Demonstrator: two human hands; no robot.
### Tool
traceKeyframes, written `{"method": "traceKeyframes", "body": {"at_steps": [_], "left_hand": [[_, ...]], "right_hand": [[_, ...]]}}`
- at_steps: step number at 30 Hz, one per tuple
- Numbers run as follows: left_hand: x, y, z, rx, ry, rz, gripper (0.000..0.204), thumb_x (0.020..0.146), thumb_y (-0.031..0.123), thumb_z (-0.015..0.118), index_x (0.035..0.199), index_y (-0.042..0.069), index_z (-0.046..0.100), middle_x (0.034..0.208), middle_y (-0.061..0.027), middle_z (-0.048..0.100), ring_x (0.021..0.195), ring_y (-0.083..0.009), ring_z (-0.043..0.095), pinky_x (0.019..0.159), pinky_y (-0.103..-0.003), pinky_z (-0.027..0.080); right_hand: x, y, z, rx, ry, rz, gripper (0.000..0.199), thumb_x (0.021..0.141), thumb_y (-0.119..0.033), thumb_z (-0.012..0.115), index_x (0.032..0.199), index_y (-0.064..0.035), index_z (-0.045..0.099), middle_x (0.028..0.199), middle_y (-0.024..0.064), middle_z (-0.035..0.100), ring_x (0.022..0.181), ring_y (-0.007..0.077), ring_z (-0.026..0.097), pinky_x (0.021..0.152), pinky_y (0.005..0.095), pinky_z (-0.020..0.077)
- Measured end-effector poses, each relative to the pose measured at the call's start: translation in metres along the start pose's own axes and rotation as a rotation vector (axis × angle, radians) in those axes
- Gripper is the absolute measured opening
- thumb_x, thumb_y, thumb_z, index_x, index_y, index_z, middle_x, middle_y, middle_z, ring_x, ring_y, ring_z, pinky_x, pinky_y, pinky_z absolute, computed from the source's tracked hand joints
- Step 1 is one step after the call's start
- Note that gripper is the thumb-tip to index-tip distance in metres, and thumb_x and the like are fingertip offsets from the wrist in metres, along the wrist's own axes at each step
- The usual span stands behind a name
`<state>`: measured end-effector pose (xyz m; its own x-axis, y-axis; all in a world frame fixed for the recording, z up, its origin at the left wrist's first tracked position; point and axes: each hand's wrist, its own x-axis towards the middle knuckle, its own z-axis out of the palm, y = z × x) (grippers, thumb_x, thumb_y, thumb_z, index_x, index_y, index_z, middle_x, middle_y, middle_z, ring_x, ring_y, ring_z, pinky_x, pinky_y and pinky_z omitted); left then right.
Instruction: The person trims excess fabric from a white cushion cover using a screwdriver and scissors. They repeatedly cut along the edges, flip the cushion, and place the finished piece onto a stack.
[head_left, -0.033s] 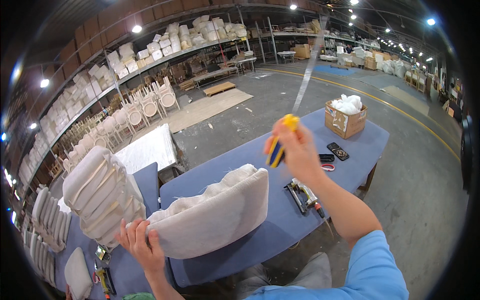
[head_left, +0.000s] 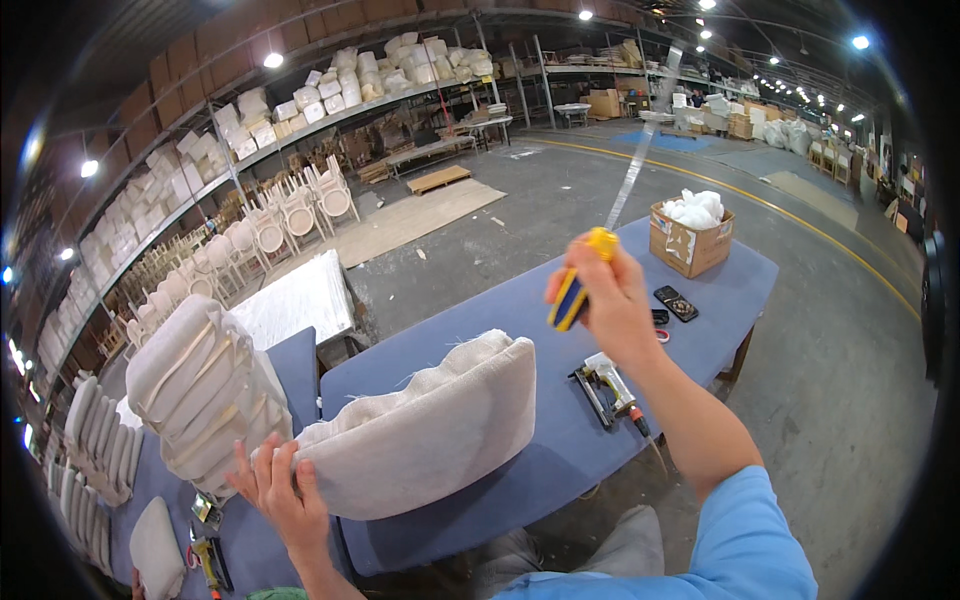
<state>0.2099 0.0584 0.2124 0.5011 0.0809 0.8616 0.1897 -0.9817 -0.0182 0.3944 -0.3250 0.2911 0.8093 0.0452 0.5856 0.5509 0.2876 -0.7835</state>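
Head view: cushion [head_left: 430,430] held at its left end by left grip [head_left: 285,492], right grip [head_left: 612,290] clenching yellow-blue tool [head_left: 568,304]

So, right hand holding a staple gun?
No, the right hand grips a yellow-and-blue handle; a staple gun lies on the blue table.

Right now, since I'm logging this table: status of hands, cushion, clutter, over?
Right hand raised, gripping yellow-blue handle. Left hand at left end of cushion. Staple gun on table, right of cushion.

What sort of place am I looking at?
Probably a furniture workshop or warehouse: rows of pale chair frames, stacked cushions, and what looks like a staple gun on the blue table.
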Motion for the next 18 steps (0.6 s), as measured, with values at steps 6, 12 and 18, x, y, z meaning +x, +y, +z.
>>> {"method": "traceKeyframes", "body": {"at_steps": [6, 12, 18], "left_hand": [[0.063, 0.108, 0.014, -0.202, -0.203, 0.516, 0.036, 0.098, 0.009, 0.063, 0.133, 0.012, 0.071, 0.142, -0.0073, 0.067, 0.136, -0.043, 0.057, 0.123, -0.06, 0.032], [0.094, 0.189, 0.043, -0.396, -0.252, 0.668, 0.037, 0.096, 0.012, 0.067, 0.133, 0.013, 0.072, 0.137, -0.0071, 0.069, 0.128, -0.037, 0.063, 0.113, -0.053, 0.044], [0.092, 0.191, 0.063, -0.444, -0.137, 0.707, 0.032, 0.092, 0.006, 0.069, 0.123, 0.004, 0.074, 0.128, -0.0091, 0.073, 0.109, -0.03, 0.072, 0.094, -0.041, 0.056]], "right_hand": [[-0.058, 0.057, -0.04, 0.091, 0.153, 0.267, 0.022, 0.111, -0.034, 0.053, 0.105, -0.0131, 0.056, 0.081, 0.0078, 0.071, 0.046, 0.0054, 0.047, 0.039, 0.024, 0.0285], [-0.098, 0.079, -0.066, 0.055, 0.173, 0.23, 0.021, 0.111, -0.032, 0.053, 0.105, -0.0118, 0.057, 0.082, 0.0055, 0.07, 0.052, 0.0046, 0.048, 0.044, 0.0233, 0.0321], [-0.091, 0.065, -0.082, 0.126, 0.102, 0.201, 0.025, 0.112, -0.03, 0.055, 0.103, -0.0078, 0.06, 0.084, 0.0015, 0.068, 0.072, 0.0033, 0.054, 0.063, 0.0229, 0.0422]]}}
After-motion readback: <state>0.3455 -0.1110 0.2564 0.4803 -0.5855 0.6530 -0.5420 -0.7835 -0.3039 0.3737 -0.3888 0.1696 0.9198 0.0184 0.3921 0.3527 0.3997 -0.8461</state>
